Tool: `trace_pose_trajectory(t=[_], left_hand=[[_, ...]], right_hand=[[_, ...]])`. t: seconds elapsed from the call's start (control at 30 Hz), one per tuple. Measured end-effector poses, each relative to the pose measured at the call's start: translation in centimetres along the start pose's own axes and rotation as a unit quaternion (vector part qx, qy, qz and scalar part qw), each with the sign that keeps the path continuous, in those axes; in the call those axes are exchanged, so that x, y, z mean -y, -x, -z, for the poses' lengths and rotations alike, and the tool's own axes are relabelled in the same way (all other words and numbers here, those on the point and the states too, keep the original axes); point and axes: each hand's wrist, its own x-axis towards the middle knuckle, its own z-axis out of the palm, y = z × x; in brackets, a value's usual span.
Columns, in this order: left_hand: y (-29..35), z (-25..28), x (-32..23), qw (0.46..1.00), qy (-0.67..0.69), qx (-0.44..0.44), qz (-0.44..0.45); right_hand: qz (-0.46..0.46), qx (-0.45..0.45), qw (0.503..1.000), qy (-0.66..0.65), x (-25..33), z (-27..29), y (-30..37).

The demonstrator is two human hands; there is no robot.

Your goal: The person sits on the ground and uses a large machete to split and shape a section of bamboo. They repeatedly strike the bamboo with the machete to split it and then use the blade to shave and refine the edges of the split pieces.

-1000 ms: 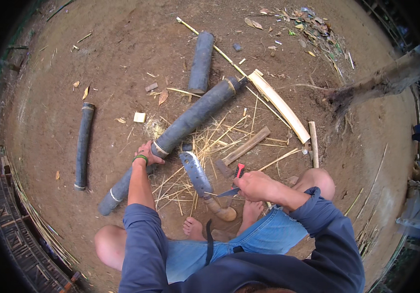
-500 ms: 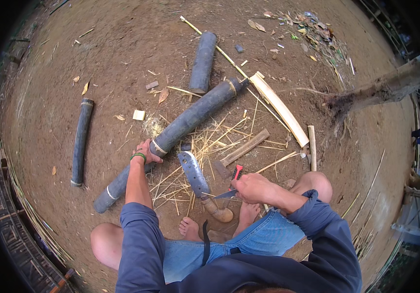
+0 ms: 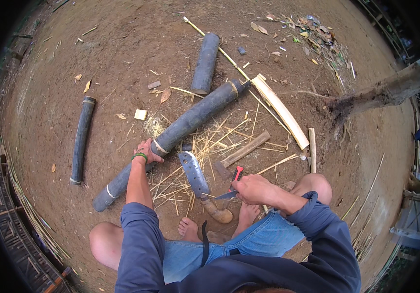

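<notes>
My left hand (image 3: 148, 151) grips a long dark bamboo pole (image 3: 197, 116) close to a pale ring at one of its joints. A green band circles that wrist. The pole lies slantwise on the dirt, from lower left to upper right. In front of my right knee, my right hand (image 3: 251, 189) is closed round a bladed tool with a red and black handle (image 3: 236, 177). Its short dark blade points left, and the fingers hide part of it. Just left of it, by my feet, rests a broad machete (image 3: 195, 176) with holes along its blade and a curved wooden handle.
A wooden-handled hammer or mallet (image 3: 245, 149) lies among scattered bamboo slivers (image 3: 215, 136). A split pale bamboo piece (image 3: 283, 112) and a short stick (image 3: 312, 150) are at right. Other dark bamboo lengths lie beyond (image 3: 205, 63) and at left (image 3: 82, 140). A tree trunk (image 3: 381, 88) stands far right.
</notes>
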Motion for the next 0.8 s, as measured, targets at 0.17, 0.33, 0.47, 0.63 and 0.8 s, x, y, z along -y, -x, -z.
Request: trace_pose_trajectory(t=[0.17, 0.33, 0.47, 0.63, 0.8], left_hand=[[-0.1, -0.2, 0.6, 1.000, 0.008, -0.006, -0.001], [-0.1, -0.2, 0.3, 1.000, 0.003, -0.003, -0.003], [-0.1, -0.4, 0.4, 1.000, 0.008, 0.006, -0.004], [0.0, -0.5, 0.0, 1.000, 0.007, -0.013, -0.008], [0.9, -0.8, -0.4, 0.999, -0.012, -0.042, 0.015]], right_hand=[[0.006, -0.005, 1.000, 0.006, 0.3, 0.1, -0.1], [0.000, -0.005, 1.000, 0.006, -0.1, -0.7, -0.3], [0.001, -0.007, 1.000, 0.005, -0.2, -0.9, -0.1], [-0.006, 0.005, 1.000, -0.004, 0.0, 0.0, 0.2], [-0.036, 0.040, 0.999, 0.006, -0.9, 0.1, -0.9]])
